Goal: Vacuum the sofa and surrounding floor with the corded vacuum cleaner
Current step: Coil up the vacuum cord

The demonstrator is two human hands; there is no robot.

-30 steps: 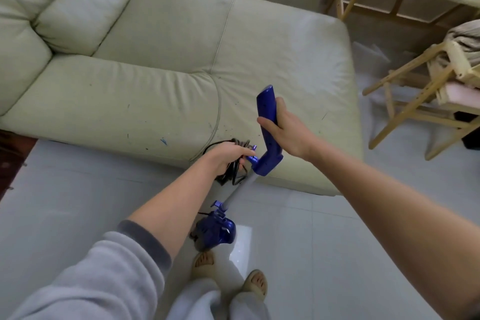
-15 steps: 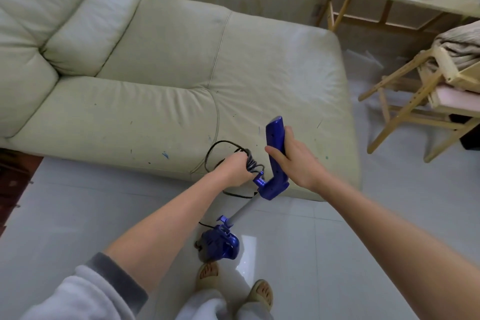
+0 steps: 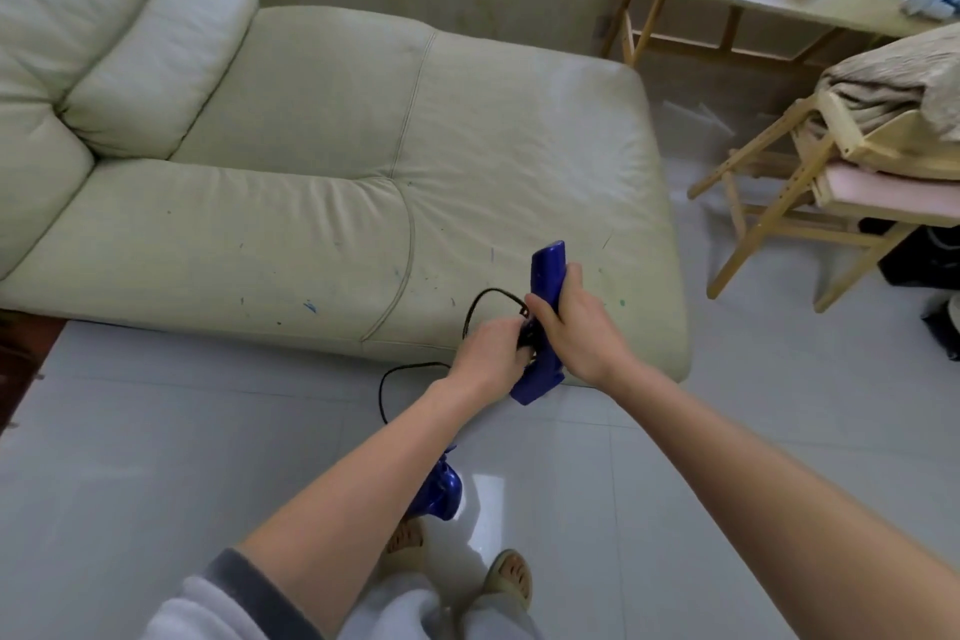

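The blue handle (image 3: 545, 296) of the vacuum cleaner (image 3: 439, 489) was gripped by the right hand (image 3: 582, 333), the fingers curled round its far side and the thumb laid across its near face, with the handle's tip standing clear above them. Just left of those fingers, the bunched black cord (image 3: 527, 333) was held by the left hand (image 3: 488, 359), seemingly in a closed grasp, though the fingertips were hidden. A loop of cord trailed below the left hand onto the floor (image 3: 156, 457). The sofa (image 3: 311, 172) lay beyond both hands.
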